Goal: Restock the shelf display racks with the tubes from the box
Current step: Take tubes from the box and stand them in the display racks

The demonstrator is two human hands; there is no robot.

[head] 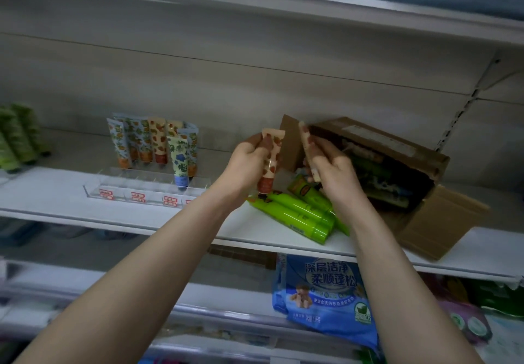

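My left hand (249, 162) grips a cream tube with red-brown spots (270, 162), held upright with its cap down, above the shelf. My right hand (330, 168) holds a second cream spotted tube (307, 144) edge-on, just left of the open cardboard box (397, 171). The box lies on its side at the right of the shelf, with more tubes inside. A clear display rack (147, 190) stands at the left with several patterned tubes (153, 144) upright in its back rows; its front slots are bare.
Green tubes (300, 213) lie loose on the white shelf (85, 193) in front of the box. More green tubes (17, 136) stand at the far left. A blue refill bag (326, 295) hangs on the shelf below. Another shelf runs overhead.
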